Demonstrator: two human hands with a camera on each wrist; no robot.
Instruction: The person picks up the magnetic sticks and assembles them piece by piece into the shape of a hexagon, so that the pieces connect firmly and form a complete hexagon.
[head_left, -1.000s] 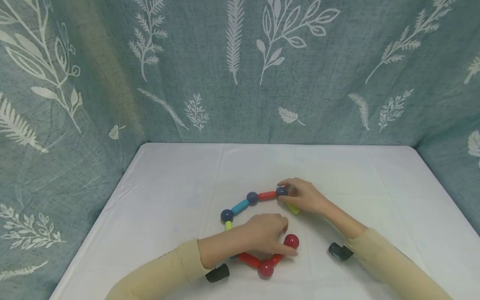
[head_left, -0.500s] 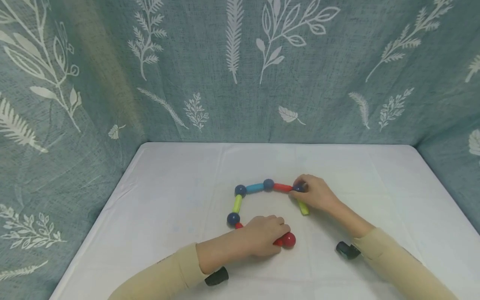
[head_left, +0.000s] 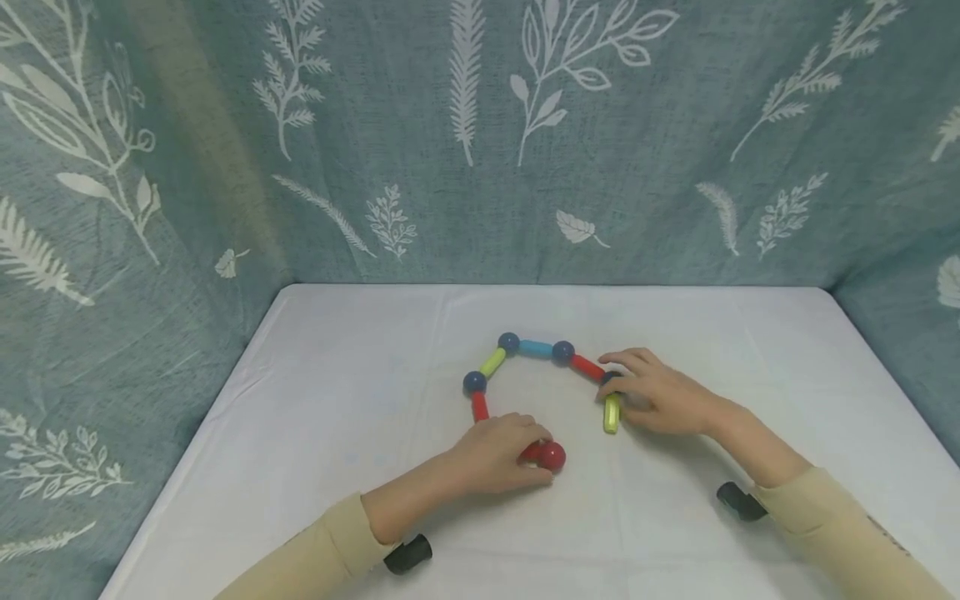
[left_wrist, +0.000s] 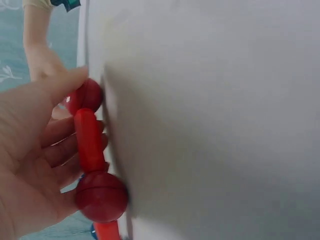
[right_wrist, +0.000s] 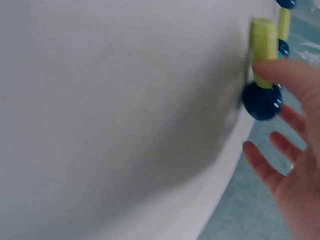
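Observation:
A chain of magnetic balls and rods lies on the white table in an arc with a gap at the near right. Around its near end curls my left hand (head_left: 498,454): in the left wrist view the thumb is on the red end ball (left_wrist: 91,96), with the fingers behind the red rod (left_wrist: 90,142). A second red ball (left_wrist: 101,196) is hidden in the head view. My right hand (head_left: 660,392) is at the other end with fingers spread beside a dark blue ball (right_wrist: 262,101); its thumb lies across the yellow-green end rod (right_wrist: 264,42).
Along the arc's far side are more dark blue balls (head_left: 508,342), a light blue rod (head_left: 536,348), another yellow-green rod (head_left: 492,362) and red rods (head_left: 588,367). A patterned blue-green cloth (head_left: 420,208) hangs behind the white table (head_left: 360,350).
The chain has shifted away and rightward, turning clockwise. My left hand has closed round the red end piece and moved slightly left. My right hand has moved right, its fingers loosening from the blue ball.

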